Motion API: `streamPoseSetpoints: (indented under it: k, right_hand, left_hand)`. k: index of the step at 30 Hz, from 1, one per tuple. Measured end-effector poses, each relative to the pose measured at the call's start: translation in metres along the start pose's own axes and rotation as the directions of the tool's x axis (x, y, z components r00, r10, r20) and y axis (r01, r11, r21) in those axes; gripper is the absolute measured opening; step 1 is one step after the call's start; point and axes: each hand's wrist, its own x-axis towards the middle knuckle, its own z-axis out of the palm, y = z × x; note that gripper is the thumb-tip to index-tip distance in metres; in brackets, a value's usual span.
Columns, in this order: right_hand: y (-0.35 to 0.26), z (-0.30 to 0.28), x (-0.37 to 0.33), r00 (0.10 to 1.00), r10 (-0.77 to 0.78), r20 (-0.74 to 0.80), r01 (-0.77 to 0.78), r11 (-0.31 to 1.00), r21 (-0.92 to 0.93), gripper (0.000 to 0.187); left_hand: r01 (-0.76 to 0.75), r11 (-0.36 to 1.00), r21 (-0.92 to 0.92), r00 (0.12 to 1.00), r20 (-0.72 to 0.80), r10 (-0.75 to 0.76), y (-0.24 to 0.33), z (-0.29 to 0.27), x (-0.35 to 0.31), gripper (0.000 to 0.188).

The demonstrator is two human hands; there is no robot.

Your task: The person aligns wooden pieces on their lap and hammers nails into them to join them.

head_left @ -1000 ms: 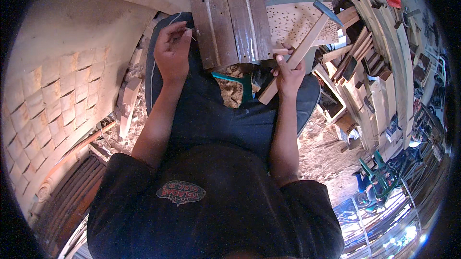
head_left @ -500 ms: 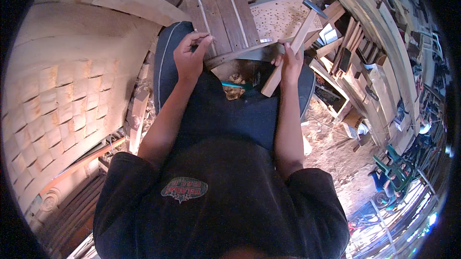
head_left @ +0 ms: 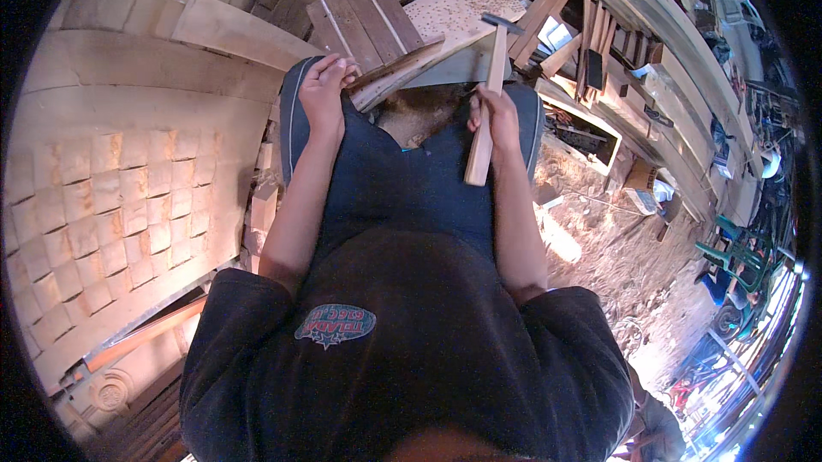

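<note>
My right hand (head_left: pixel 499 119) is wrapped round the pale wooden handle of a hammer (head_left: pixel 496 64). Its dark metal head points away from me, above the workbench area. My left hand (head_left: pixel 324 102) is at the near left corner of a brown wooden panel (head_left: pixel 366 21), with thumb and fingertips pinched together. Whatever they hold, if anything, is too small to make out. Two light strips run across the panel's dark boards. Beneath it lies a pale board (head_left: pixel 467 6) dotted with many small dark marks.
A large woven-pattern wooden panel (head_left: pixel 111 214) leans at my left, near a plain plank (head_left: pixel 244 34). Offcuts (head_left: pixel 591 42) and long timbers (head_left: pixel 651 8) crowd the right, beside an open wooden box (head_left: pixel 591 132). Shavings cover the floor (head_left: pixel 591 231). A green chair (head_left: pixel 741 248) stands farther right.
The hammer in my right hand has turned more upright and sits away from the panel's edge. The panel now lies farther from my right hand. My left hand stays pinched near its corner.
</note>
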Motion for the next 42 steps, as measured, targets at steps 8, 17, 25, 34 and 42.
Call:
streamPoseSetpoints:
  k: [8,17,25,34,42]
  right_hand:
    - [0.017,-0.007,-0.064,0.981,0.189,0.043,-0.188,0.982,-0.024,0.017]
    - [0.036,-0.010,-0.050,0.983,0.174,0.058,-0.163,0.973,-0.162,0.017]
    - [0.039,-0.010,-0.044,0.979,0.191,0.075,-0.177,0.971,-0.158,0.016]
    - [0.036,-0.011,-0.043,0.979,0.200,0.040,-0.191,0.969,-0.157,0.016]
    - [0.041,-0.017,-0.039,0.976,0.211,0.057,-0.199,0.965,-0.172,0.016]
  left_hand:
    - [-0.102,0.990,0.093,0.994,0.050,0.098,0.008,-0.009,0.003,0.033]
    - [-0.268,0.873,0.407,0.963,0.100,0.249,0.018,0.006,-0.009,0.022]
    - [-0.254,0.865,0.433,0.963,0.201,0.182,0.014,0.018,0.014,0.020]
    - [-0.426,0.728,0.537,0.892,0.386,0.237,-0.011,0.030,0.035,0.018]
    - [-0.494,0.631,0.598,0.860,0.443,0.254,-0.008,0.035,0.030,0.019]
